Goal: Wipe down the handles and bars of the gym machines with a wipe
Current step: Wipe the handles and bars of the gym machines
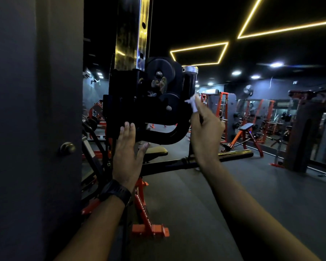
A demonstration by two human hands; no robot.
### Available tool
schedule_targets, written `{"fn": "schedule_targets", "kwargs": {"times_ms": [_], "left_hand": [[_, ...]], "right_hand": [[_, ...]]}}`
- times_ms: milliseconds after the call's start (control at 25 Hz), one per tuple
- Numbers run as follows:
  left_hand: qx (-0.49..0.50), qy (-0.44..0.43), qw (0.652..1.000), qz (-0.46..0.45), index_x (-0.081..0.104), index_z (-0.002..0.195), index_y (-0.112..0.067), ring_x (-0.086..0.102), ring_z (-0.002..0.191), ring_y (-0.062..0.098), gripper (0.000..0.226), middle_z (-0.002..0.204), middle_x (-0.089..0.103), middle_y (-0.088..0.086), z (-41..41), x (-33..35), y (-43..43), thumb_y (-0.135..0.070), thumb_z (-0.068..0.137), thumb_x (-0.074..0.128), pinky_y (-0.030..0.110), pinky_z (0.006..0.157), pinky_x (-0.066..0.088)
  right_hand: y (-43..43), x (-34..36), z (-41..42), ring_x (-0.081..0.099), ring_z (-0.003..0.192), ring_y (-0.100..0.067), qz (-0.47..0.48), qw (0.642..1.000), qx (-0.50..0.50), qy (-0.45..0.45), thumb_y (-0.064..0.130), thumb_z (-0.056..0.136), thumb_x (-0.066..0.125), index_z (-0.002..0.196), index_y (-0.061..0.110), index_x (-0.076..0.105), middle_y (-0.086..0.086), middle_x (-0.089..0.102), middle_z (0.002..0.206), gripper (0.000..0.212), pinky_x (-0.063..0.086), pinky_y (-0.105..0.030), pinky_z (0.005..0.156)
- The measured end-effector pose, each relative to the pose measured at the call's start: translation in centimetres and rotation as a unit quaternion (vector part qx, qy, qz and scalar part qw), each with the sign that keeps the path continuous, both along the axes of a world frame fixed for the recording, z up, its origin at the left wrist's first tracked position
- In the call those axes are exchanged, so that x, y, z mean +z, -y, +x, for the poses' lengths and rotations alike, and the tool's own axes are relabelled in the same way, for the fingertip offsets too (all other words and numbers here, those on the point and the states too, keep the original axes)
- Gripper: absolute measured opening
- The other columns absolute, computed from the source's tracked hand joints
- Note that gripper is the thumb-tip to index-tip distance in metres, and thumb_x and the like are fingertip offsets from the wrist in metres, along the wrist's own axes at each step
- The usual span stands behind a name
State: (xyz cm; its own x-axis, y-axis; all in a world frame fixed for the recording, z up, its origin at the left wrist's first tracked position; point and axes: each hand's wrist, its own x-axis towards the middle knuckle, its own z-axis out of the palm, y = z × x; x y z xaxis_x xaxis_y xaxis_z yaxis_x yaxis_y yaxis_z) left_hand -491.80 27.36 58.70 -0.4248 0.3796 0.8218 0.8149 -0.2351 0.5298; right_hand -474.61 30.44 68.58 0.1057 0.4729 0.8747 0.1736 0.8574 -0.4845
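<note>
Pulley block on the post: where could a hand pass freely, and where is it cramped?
Free: the slot between pulley block and curved handle; the floor right of the orange bench frame. Cramped: between grey wall and post, beside the left hand; the right hand pinches the wipe at the block's right edge.

A gym: orange weight benches, racks and a pulley machine.
</note>
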Motion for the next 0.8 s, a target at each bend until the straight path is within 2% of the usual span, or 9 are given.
{"fn": "schedule_targets", "kwargs": {"times_ms": [160, 280, 320, 480, 560, 640, 680, 720, 800], "left_hand": [[0.0, -0.009, 1.0, 0.007, 0.015, 0.154, -0.024, 0.002, 0.148, 0.004, 0.07, 0.157, 0.005, -0.017, 0.0, -0.1, 0.0, -0.037, 0.097, 0.054, 0.03, 0.117, 0.015], [0.005, -0.002, 1.0, 0.004, 0.016, 0.154, -0.024, 0.003, 0.149, 0.005, 0.064, 0.158, 0.007, -0.016, -0.2, -0.2, -0.1, -0.032, 0.1, 0.051, 0.031, 0.117, 0.015], [0.007, 0.0, 1.0, 0.003, 0.017, 0.154, -0.024, 0.003, 0.149, 0.005, 0.063, 0.16, 0.008, -0.014, -0.3, -0.1, -0.1, -0.03, 0.101, 0.05, 0.031, 0.118, 0.015], [0.004, 0.002, 1.0, 0.004, 0.018, 0.154, -0.023, 0.004, 0.149, 0.006, 0.06, 0.161, 0.011, -0.009, -0.2, -0.2, -0.1, -0.027, 0.102, 0.047, 0.031, 0.118, 0.016], [0.008, 0.001, 1.0, 0.007, 0.019, 0.154, -0.022, 0.005, 0.148, 0.006, 0.058, 0.161, 0.012, -0.009, -0.4, -0.1, -0.2, -0.025, 0.103, 0.047, 0.032, 0.119, 0.016], [0.019, -0.003, 1.0, 0.007, 0.021, 0.154, -0.022, 0.007, 0.148, 0.006, 0.057, 0.161, 0.013, -0.008, -0.4, -0.2, -0.2, -0.02, 0.103, 0.046, 0.031, 0.119, 0.017], [0.022, -0.002, 1.0, 0.011, 0.021, 0.154, -0.022, 0.008, 0.149, 0.007, 0.056, 0.161, 0.015, -0.007, -0.3, -0.2, -0.2, -0.018, 0.103, 0.045, 0.03, 0.118, 0.017], [0.022, 0.0, 1.0, 0.011, 0.022, 0.154, -0.021, 0.009, 0.149, 0.008, 0.056, 0.161, 0.016, -0.006, -0.3, -0.1, -0.3, -0.015, 0.103, 0.045, 0.028, 0.118, 0.017], [0.022, 0.001, 1.0, 0.013, 0.022, 0.153, -0.02, 0.01, 0.149, 0.01, 0.057, 0.161, 0.018, -0.004, -0.5, 0.0, -0.4, -0.011, 0.102, 0.046, 0.027, 0.118, 0.016]], "right_hand": [[0.8, -3.0, -0.4, 0.063, 0.076, 0.001, -0.022, 0.998, -0.002, -0.062, 0.026, 0.099, 0.054, 0.118, 0.016, 0.069, 0.009, 0.071, 0.085, 0.026, 0.047, -0.007, 0.062], [1.3, -3.8, -1.8, 0.065, 0.072, -0.014, -0.122, 0.982, 0.039, -0.14, 0.029, 0.097, 0.057, 0.095, 0.02, 0.074, 0.005, 0.067, 0.07, 0.02, 0.056, -0.029, 0.07], [1.6, -4.5, -2.3, 0.064, 0.067, -0.015, -0.176, 0.966, 0.079, -0.171, 0.029, 0.097, 0.058, 0.087, 0.019, 0.074, 0.004, 0.068, 0.067, 0.021, 0.057, -0.032, 0.069], [2.6, -5.2, -3.3, 0.065, 0.062, -0.005, -0.312, 0.874, 0.224, -0.296, 0.012, 0.095, 0.062, 0.073, 0.008, 0.067, 0.007, 0.065, 0.057, 0.022, 0.054, -0.016, 0.063], [2.6, -4.4, -3.4, 0.068, 0.071, -0.013, -0.376, 0.821, 0.282, -0.324, -0.001, 0.093, 0.059, 0.076, 0.0, 0.064, -0.004, 0.067, 0.07, 0.018, 0.058, -0.02, 0.071], [2.3, -4.2, -3.7, 0.069, 0.096, -0.027, -0.448, 0.773, 0.334, -0.301, -0.009, 0.092, 0.052, 0.098, -0.008, 0.061, -0.02, 0.066, 0.099, 0.01, 0.056, -0.031, 0.088], [2.0, -4.2, -3.9, 0.064, 0.108, -0.034, -0.472, 0.755, 0.348, -0.295, -0.01, 0.093, 0.049, 0.11, -0.011, 0.056, -0.026, 0.062, 0.114, 0.019, 0.053, -0.036, 0.095], [2.1, -4.2, -4.0, 0.061, 0.112, -0.038, -0.484, 0.738, 0.357, -0.304, -0.012, 0.093, 0.047, 0.113, -0.013, 0.054, -0.029, 0.058, 0.122, 0.021, 0.052, -0.037, 0.096], [2.4, -4.5, -4.3, 0.064, 0.105, -0.04, -0.494, 0.697, 0.403, -0.33, -0.014, 0.091, 0.05, 0.101, -0.011, 0.057, -0.031, 0.059, 0.118, 0.013, 0.059, -0.033, 0.081]]}}
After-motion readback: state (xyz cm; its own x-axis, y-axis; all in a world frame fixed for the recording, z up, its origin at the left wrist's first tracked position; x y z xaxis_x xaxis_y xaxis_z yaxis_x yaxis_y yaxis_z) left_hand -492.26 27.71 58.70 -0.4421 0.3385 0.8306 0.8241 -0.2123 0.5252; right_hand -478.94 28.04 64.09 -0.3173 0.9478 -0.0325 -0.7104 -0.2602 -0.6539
